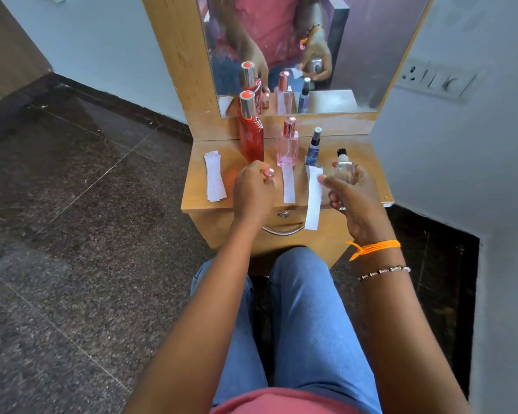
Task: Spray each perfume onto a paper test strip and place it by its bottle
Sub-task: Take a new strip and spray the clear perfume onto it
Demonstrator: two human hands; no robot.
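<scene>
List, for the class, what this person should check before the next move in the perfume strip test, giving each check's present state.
1. Clear bottle held firmly in the right hand: ok.
2. Test strip pinched in the same hand, hanging free: ok.
3. Black nozzle aimed at the strip: cannot tell.
4. Left hand free to help: not ok, its grip is round a small pink-capped bottle.
5. Strip already lying in front of the pink bottle: ok.
6. Spare strips within reach at the table's left: ok.
</scene>
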